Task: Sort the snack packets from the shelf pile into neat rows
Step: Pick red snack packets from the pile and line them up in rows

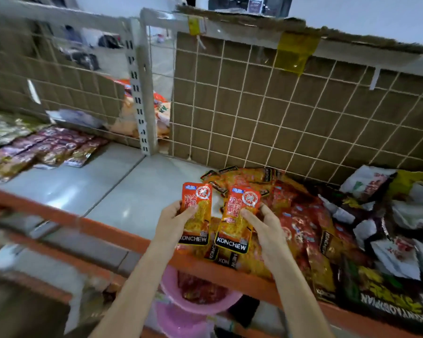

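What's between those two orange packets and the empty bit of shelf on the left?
Nothing visible. The left hand and right hand each hold an orange packet above the pile, and the bare shelf beside it lies open.

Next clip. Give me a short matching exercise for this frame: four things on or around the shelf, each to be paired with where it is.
Things:
1. packet in left hand
2. pink basin
3. purple packets
4. black and white packets

Places:
A. below the orange shelf edge
B. far left of the shelf, in rows
C. right end of the shelf, heaped
D. held up beside the packet in right hand

Pairs: 1-D, 2-A, 3-B, 4-C
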Motion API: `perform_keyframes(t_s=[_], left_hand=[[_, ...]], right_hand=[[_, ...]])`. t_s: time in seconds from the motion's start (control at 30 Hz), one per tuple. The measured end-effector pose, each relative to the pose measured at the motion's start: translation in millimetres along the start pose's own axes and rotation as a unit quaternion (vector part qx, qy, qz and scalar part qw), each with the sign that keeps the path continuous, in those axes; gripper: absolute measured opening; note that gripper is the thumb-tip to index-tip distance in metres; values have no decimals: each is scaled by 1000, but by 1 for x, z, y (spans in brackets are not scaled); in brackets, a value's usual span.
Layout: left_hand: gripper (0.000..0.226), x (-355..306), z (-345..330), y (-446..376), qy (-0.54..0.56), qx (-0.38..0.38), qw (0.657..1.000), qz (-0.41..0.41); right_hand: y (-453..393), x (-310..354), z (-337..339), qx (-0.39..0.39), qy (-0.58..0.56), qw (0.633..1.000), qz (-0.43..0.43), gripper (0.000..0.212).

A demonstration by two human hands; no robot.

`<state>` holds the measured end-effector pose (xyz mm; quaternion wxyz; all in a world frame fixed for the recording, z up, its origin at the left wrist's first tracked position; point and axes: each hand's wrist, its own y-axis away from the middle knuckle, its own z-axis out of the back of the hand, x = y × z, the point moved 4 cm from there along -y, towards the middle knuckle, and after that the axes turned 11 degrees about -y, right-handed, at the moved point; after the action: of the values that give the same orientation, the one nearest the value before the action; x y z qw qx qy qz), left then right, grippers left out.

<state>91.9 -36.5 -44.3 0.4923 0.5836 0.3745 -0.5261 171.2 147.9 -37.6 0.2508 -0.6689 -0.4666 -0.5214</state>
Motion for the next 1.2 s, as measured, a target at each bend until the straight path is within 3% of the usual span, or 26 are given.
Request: perform_keyframes(t_s=[0.03, 0.13, 0.17, 0.47, 0.63, 0.73, 0.97, 1.07, 1.2], left_hand=[[7, 4, 11, 9, 1, -21, 1000, 3], [5, 18, 46, 37, 6, -79, 997, 11], [6, 22, 58, 46, 4, -98, 995, 9], [4, 56, 171, 106, 22, -231, 971, 66], [13, 62, 247, 111, 22, -268, 960, 72], [20, 61, 294, 106, 6, -255, 963, 82], [9, 49, 397, 82, -66, -225, 971, 48], [4, 49, 432, 59, -91, -211, 972, 41], [16, 39, 454, 10, -144, -178, 973, 18]], right_hand=[[1, -7, -9, 24, 6, 1000, -8, 76], [11, -26, -41, 88, 14, 995, -39, 15], [15, -34, -52, 108, 18, 993, -42, 11], [56, -96, -161, 230, 26, 967, -102, 12], [68, -123, -230, 258, 0, 957, -135, 15], [69, -139, -273, 248, 9, 960, -129, 18], [62, -168, -364, 201, -13, 971, -130, 17], [49, -171, -386, 178, 8, 979, -102, 14], [19, -165, -397, 129, 37, 988, -71, 17]])
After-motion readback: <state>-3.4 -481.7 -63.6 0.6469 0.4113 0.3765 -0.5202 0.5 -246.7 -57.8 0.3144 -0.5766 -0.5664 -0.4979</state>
